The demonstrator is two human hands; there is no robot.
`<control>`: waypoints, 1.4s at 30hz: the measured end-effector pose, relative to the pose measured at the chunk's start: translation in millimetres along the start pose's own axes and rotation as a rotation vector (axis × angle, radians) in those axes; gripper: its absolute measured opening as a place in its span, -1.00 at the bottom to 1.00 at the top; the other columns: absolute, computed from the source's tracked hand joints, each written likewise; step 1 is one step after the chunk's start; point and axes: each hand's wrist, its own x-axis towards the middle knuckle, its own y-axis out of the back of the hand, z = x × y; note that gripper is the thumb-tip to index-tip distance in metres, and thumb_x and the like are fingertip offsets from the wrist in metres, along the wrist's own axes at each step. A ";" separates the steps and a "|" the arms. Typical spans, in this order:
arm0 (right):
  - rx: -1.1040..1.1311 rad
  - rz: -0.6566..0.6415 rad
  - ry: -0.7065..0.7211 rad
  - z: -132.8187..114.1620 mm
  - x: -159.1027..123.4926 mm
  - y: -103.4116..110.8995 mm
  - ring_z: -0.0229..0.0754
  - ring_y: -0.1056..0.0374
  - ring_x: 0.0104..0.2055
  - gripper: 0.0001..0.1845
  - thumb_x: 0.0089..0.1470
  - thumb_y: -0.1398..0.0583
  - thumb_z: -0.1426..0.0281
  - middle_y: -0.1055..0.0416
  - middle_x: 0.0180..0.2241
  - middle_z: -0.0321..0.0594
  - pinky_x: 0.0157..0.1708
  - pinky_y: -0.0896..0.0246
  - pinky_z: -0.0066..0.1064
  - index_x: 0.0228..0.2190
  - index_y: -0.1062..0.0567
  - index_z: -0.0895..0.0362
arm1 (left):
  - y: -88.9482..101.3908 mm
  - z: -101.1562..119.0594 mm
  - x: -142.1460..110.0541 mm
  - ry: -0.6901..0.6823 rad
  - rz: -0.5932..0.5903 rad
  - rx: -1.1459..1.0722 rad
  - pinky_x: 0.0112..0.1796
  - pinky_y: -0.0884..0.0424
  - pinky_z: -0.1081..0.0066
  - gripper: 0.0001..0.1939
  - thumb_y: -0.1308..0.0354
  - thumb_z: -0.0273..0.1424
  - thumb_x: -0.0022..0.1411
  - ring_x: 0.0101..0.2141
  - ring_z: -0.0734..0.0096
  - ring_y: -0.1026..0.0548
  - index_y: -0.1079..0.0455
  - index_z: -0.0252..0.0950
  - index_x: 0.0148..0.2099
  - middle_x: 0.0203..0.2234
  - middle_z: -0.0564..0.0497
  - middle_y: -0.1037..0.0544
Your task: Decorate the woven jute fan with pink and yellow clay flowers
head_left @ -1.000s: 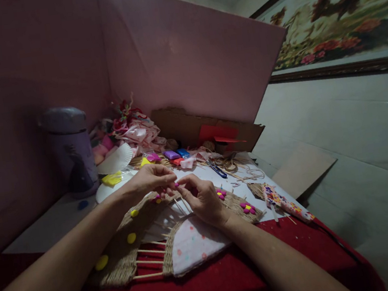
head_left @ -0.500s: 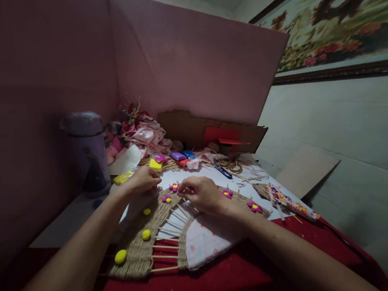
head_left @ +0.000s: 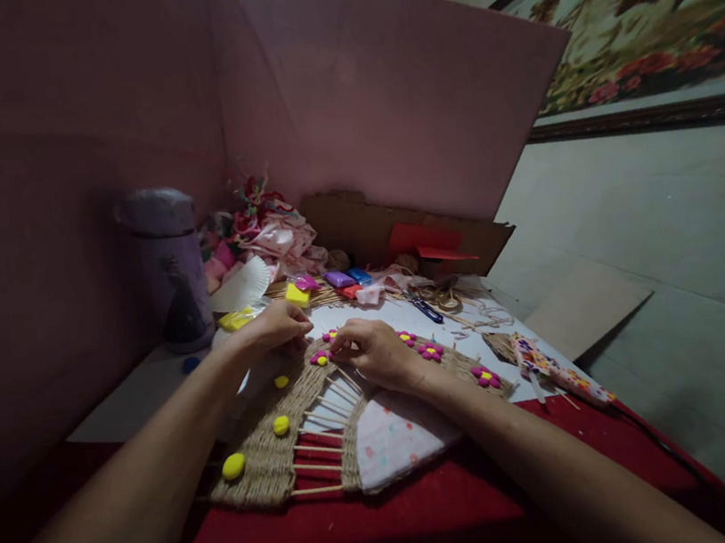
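Observation:
A fan-shaped woven piece [head_left: 260, 457] of twine and thin sticks lies before me. Magenta flowers with yellow centres [head_left: 430, 351] sit along its upper band, and plain yellow discs [head_left: 233, 467] dot its left part. White spotted cloth [head_left: 391, 447] covers its inner part. My right hand [head_left: 378, 355] is over the top of the band, fingertips pinched beside a small magenta flower [head_left: 320, 359]; whatever they hold is hidden. My left hand [head_left: 281, 323] is closed just beyond the band's upper edge, its fingertips together. Anything in it is too small to make out.
At the back left stands a lilac flask [head_left: 174, 275]. Clay packets [head_left: 339, 279], cloth scraps [head_left: 284, 242] and a dark blue-handled tool [head_left: 426, 309] line the back. A floral-wrapped tool with a cord [head_left: 566, 378] lies right. Red cloth [head_left: 345, 530] covers the front.
The whole view has shifted slightly, so most things appear a little further right. Both hands stay near the top of the woven piece, with the right fingertips slightly nearer the small flower.

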 end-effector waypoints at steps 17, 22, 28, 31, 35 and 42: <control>0.047 0.026 -0.071 -3.3 -1.5 1.6 -0.28 -0.30 -0.41 -0.98 -0.05 -0.24 0.45 -0.44 -0.45 -0.29 -0.41 -0.09 -0.48 -0.45 -0.49 0.12 | -0.3 -0.3 -0.5 -0.035 -0.009 0.034 -0.67 -0.18 0.54 -0.89 -0.11 -0.45 0.02 -0.72 0.56 -0.29 -0.37 -0.37 -0.50 -0.73 0.09 -0.40; -0.002 -0.016 -0.039 -8.0 -1.4 2.5 -0.29 -0.27 -0.41 -0.95 -0.04 -0.25 0.41 -0.41 -0.45 -0.28 -0.42 -0.07 -0.49 -0.48 -0.49 0.13 | -0.3 -2.2 0.9 -0.033 -0.015 0.046 -0.67 -0.19 0.54 -0.88 -0.13 -0.42 0.01 -0.72 0.56 -0.29 -0.37 -0.36 -0.50 -0.73 0.09 -0.40; -0.013 -0.030 -0.003 -7.7 -0.9 1.8 -0.30 -0.25 -0.42 -0.99 -0.04 -0.23 0.45 -0.38 -0.47 -0.28 -0.42 -0.07 -0.50 -0.47 -0.49 0.13 | -0.1 -3.8 2.1 -0.035 -0.023 0.033 -0.66 -0.19 0.55 -0.86 -0.17 -0.38 -0.02 -0.72 0.57 -0.30 -0.37 -0.36 -0.52 -0.73 0.09 -0.40; -0.008 -0.012 -0.008 -7.3 -3.1 3.7 -0.27 -0.26 -0.40 -0.96 -0.04 -0.22 0.49 -0.39 -0.45 -0.26 -0.40 -0.08 -0.48 -0.46 -0.50 0.14 | 0.0 -1.9 0.8 -0.026 -0.026 0.029 -0.66 -0.19 0.54 -0.86 -0.16 -0.39 -0.01 -0.72 0.56 -0.30 -0.37 -0.36 -0.52 -0.73 0.08 -0.40; -0.023 0.001 0.048 -8.4 -7.6 5.1 -0.25 -0.26 -0.36 -0.82 -0.02 -0.17 0.55 -0.37 -0.41 -0.24 -0.37 -0.09 -0.47 -0.34 -0.51 0.10 | -0.4 -0.4 -0.2 -0.025 -0.021 0.021 -0.65 -0.19 0.52 -0.87 -0.16 -0.39 -0.01 -0.72 0.55 -0.29 -0.36 -0.35 -0.52 -0.74 0.08 -0.39; -0.187 -0.048 0.138 -11.4 -11.7 7.7 -0.22 -0.21 -0.33 -0.77 0.02 -0.14 0.49 -0.31 -0.39 -0.22 -0.35 -0.07 -0.45 -0.27 -0.52 0.04 | -0.1 -4.5 2.3 -0.027 -0.024 0.029 -0.64 -0.19 0.51 -0.89 -0.15 -0.40 -0.01 -0.71 0.53 -0.31 -0.38 -0.34 -0.50 -0.73 0.07 -0.41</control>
